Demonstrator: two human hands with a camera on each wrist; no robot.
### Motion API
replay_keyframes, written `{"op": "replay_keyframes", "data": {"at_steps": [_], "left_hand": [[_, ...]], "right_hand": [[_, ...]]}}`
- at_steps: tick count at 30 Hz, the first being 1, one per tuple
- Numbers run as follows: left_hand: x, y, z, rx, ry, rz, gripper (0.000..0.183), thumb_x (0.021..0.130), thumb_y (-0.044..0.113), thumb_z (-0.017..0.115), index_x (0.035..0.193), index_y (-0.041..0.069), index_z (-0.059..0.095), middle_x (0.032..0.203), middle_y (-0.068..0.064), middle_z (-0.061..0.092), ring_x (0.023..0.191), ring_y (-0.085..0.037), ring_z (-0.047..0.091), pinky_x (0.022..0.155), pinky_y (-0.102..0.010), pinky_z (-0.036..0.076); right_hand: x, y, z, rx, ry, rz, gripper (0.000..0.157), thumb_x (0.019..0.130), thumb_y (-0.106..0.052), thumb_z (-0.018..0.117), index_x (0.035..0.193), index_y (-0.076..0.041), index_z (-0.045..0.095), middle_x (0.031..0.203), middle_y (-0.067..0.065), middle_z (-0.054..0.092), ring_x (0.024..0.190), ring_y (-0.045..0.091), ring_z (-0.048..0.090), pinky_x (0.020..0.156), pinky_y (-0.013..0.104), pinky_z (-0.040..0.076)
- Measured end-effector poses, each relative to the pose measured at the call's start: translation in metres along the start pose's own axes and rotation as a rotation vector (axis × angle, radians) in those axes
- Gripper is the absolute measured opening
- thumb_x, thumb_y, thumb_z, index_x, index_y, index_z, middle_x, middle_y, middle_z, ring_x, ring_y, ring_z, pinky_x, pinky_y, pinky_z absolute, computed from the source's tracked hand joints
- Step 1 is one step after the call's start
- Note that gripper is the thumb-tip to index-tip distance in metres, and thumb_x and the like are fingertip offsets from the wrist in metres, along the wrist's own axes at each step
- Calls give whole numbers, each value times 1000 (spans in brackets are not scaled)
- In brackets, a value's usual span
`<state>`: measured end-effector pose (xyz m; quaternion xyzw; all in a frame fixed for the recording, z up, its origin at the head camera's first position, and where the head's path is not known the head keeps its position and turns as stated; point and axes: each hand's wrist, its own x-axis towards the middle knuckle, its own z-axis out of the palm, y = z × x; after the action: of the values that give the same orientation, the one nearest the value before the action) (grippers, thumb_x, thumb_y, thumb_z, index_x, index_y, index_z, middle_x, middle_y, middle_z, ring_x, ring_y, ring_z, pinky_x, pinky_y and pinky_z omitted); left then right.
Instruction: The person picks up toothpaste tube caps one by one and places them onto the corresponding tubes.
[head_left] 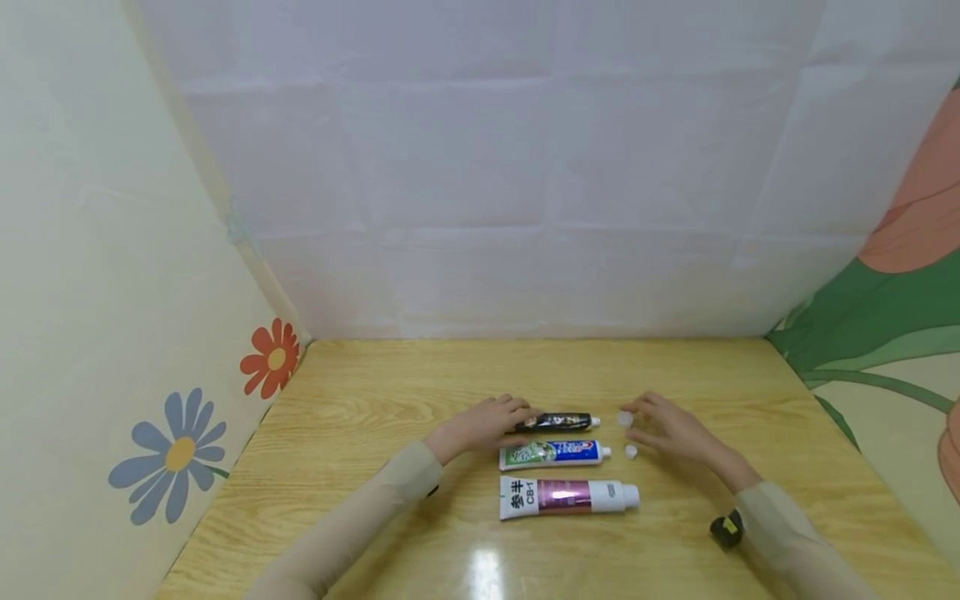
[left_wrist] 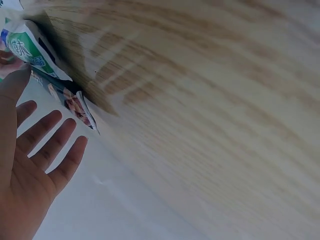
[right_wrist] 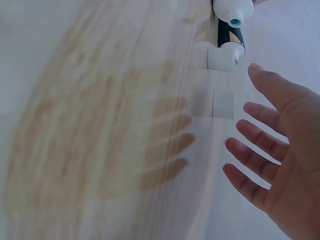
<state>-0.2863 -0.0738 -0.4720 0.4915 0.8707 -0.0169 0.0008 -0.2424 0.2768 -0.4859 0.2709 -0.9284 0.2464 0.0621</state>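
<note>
Three toothpaste tubes lie side by side on the table. Farthest is a slim black tube (head_left: 564, 422) with its white nozzle bare. A green and blue tube (head_left: 555, 453), also uncapped, is in the middle. Nearest lies a larger white and pink tube (head_left: 564, 497) with a white cap on. My left hand (head_left: 491, 423) is at the black tube's tail, its fingers spread in the left wrist view. Beyond the nozzles, my right hand (head_left: 675, 429) has fingers loosely extended beside two loose white caps, a far one (head_left: 626, 419) and a near one (head_left: 631, 451).
The tubes and caps rest on a wood-grain table (head_left: 360, 517). A white sheet (head_left: 480, 167) hangs behind its far edge. Walls with painted flowers (head_left: 178, 454) stand at both sides. A small black device (head_left: 727, 529) sits by my right sleeve.
</note>
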Motion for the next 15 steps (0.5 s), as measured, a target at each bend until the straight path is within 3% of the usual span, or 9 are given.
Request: {"op": "replay_keyframes", "data": {"at_steps": [15], "left_hand": [[18, -5, 8, 4, -12, -1, 59, 93, 51, 44, 142, 20, 36, 130, -1, 51, 115, -16, 50, 98, -31, 44]], "right_hand": [[3, 11, 5, -9, -18, 15, 49, 84, -39, 66, 118, -5, 59, 103, 4, 59, 91, 20, 57, 75, 37, 51]]}}
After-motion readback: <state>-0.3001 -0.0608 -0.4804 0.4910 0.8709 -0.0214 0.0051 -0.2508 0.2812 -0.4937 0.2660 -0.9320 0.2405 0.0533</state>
